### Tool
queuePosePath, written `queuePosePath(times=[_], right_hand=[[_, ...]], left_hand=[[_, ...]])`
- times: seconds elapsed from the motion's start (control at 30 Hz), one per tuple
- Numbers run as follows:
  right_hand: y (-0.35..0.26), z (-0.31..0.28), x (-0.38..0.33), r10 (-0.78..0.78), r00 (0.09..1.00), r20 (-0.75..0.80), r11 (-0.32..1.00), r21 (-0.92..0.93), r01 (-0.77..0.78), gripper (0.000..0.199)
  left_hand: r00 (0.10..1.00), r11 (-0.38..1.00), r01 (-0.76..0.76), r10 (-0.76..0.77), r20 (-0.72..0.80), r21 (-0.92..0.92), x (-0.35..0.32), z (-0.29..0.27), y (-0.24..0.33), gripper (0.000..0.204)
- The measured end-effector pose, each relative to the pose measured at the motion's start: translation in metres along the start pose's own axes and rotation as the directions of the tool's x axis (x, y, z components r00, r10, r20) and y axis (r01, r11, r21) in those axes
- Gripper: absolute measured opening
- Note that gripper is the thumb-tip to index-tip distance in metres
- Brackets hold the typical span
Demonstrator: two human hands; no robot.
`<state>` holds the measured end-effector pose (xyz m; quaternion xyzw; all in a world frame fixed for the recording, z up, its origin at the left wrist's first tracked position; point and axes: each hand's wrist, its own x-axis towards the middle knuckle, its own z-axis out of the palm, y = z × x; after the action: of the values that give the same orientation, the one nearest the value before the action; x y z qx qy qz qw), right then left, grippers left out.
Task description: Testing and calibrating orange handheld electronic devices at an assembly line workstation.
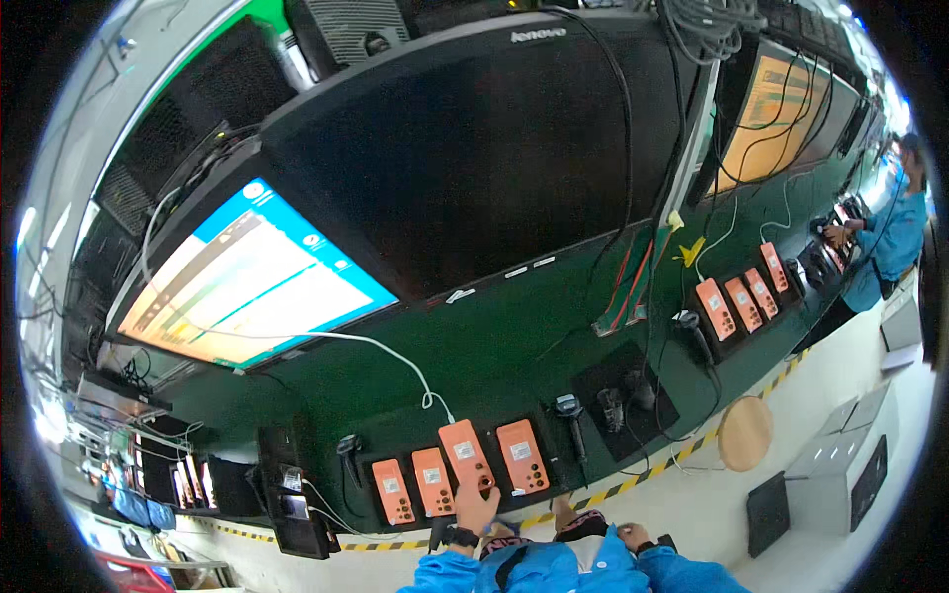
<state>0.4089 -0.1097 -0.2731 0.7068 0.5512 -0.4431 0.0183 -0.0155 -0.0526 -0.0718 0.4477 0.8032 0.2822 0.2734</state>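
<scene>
My left hand (476, 508), with a dark band at its wrist, grips the lower end of a salmon-orange phone (463, 451). That phone lies back side up, with a pale label and dark camera rings; a white cable (427, 390) runs to its upper end. Similar phones flank it: one orange phone (521, 457) on the right, another (432, 482) close on the left and a third (392, 491) farther left. They lie in a row on a black mat. Down by my lap rests my right hand (633, 536), apart from the phones; its fingers are too small to make out.
A lit monitor (267, 282) and a dark monitor (465, 158) stand behind the green bench (395, 371). Handheld scanners (570, 407) lie near the bench edge. More orange phones (714, 308) lie farther right, where a person in blue (895, 237) works. A round stool (745, 435) stands nearby.
</scene>
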Motion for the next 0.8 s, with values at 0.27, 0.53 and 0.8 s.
queuePosePath(times=[0.27,0.53,0.8], right_hand=[[-0.122,-0.041,0.040,-0.268,0.954,0.132,0.844,0.511,0.167,0.024],[-0.084,0.050,-0.001,-0.361,0.851,0.383,0.932,0.183,0.313,0.021],[-0.128,0.119,-0.103,-0.422,0.741,0.522,0.753,-0.253,0.607,0.032]], left_hand=[[0.994,0.891,0.096,-0.060,0.096,-0.444,-0.104,-0.013,0.024,0.033],[0.896,0.621,0.017,-0.357,-0.264,-0.784,-0.262,-0.068,-0.082,0.025],[0.663,0.327,0.054,-0.719,-0.212,-0.943,-0.434,-0.101,-0.173,0.028]])
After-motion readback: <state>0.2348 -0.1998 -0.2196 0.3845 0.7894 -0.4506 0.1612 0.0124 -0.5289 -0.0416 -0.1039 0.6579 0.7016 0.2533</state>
